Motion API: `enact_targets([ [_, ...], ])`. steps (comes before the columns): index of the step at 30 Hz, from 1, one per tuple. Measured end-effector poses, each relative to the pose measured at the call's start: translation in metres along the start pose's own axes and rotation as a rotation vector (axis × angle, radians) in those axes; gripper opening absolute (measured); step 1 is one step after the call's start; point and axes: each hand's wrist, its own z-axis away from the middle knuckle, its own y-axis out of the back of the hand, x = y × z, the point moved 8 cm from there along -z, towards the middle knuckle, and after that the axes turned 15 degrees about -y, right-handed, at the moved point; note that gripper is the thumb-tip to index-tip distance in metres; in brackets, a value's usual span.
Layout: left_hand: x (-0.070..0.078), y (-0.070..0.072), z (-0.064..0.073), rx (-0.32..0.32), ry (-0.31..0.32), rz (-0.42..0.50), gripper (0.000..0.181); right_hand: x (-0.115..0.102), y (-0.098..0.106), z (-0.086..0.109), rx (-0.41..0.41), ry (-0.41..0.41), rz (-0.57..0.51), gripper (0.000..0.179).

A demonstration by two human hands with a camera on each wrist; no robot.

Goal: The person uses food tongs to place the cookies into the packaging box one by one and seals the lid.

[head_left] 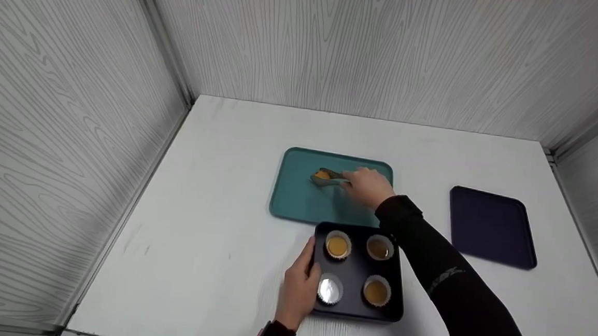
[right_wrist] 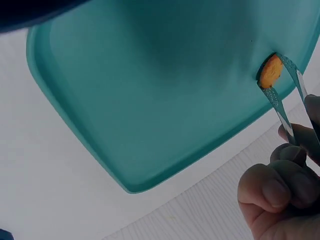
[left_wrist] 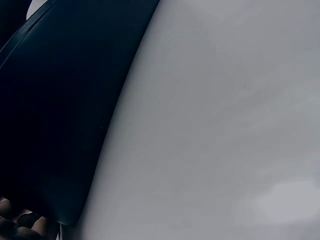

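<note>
My right hand (head_left: 368, 187) grips a pair of tongs (head_left: 334, 181) over the teal tray (head_left: 288, 209). Pinched between the tong ends is a small orange piece (right_wrist: 271, 71) with a dark edge, whose kind I cannot tell. With my left hand (head_left: 299, 287) I hold the left side of a dark square baking pan (head_left: 350, 309), thumb along its rim; fingertips (left_wrist: 42, 227) show under it in the left wrist view. Inside the pan sit several white fluted cups. Three, such as the upper left cup (head_left: 338, 244), have orange-brown contents; the lower left cup (head_left: 330, 289) shows a shiny silvery inside.
A smaller dark purple tray (head_left: 492, 226) lies on the white table (head_left: 198, 208) to the right. Pale wood-grain panels (head_left: 337, 45) enclose the table at the back and both sides. The baking pan stands just in front of the teal tray.
</note>
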Motion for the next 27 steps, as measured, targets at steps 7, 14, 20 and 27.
enact_targets([
  [7, -0.002, -0.001, 0.000, 0.002, 0.012, 0.024, 0.057, 0.002, 0.000, 0.003, 0.037, 0.068, -0.024, 0.039],
  [14, -0.003, -0.001, 0.000, -0.001, 0.011, 0.030, 0.057, 0.000, 0.002, 0.013, 0.114, 0.161, -0.034, 0.036],
  [20, -0.004, -0.001, 0.000, -0.002, 0.013, 0.008, 0.057, 0.001, 0.000, 0.019, 0.127, 0.174, -0.059, 0.036],
  [27, -0.003, -0.001, 0.000, 0.005, 0.004, -0.006, 0.056, 0.006, 0.006, 0.030, 0.186, 0.212, -0.088, 0.035],
])
